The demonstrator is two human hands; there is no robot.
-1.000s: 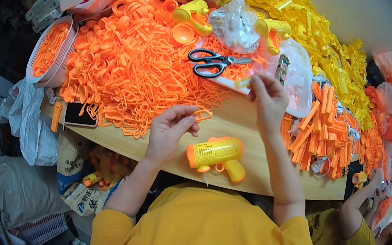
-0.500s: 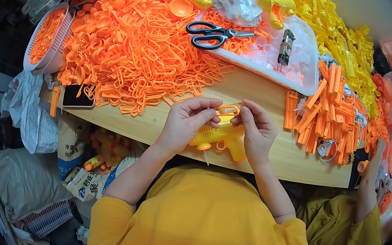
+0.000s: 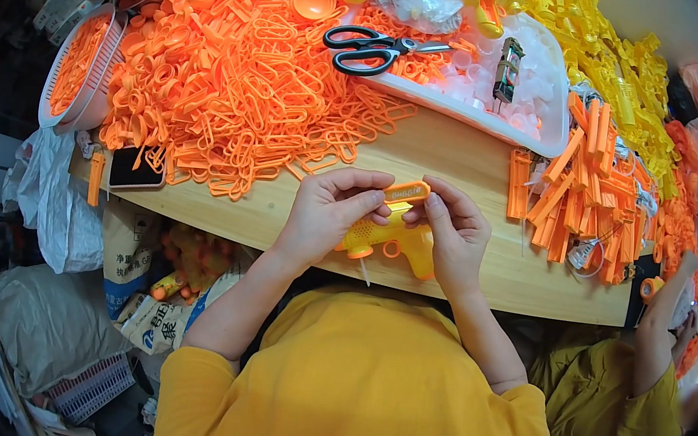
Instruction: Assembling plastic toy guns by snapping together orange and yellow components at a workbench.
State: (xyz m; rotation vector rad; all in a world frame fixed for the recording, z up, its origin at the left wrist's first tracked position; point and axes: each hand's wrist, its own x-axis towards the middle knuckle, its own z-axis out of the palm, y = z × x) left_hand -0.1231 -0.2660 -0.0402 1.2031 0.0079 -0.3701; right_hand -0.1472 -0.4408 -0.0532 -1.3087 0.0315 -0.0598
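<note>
My left hand point(image 3: 342, 211) and my right hand point(image 3: 455, 228) meet over the near side of the table, fingertips pinched. Between them they hold a small long orange trim piece point(image 3: 407, 192) with rounded ends and lettering on its face. Just below it lies a yellow toy gun body point(image 3: 411, 245) with an orange nozzle end and an orange trigger ring. A thin pale tube or wire hangs from its left end. Part of the gun body is hidden behind my fingers.
Heaped orange loops point(image 3: 266, 112) cover the table's left. Black-handled scissors point(image 3: 368, 50) lie on a white tray point(image 3: 474, 122) with clear parts and a battery pack point(image 3: 508, 70). Orange bars point(image 3: 576, 180) pile at the right; another person's arm point(image 3: 663, 318) is beyond them.
The orange trim piece has turned in my fingers, so its lettered face shows more plainly. My hands have stayed nearly in place; the view has shifted slightly.
</note>
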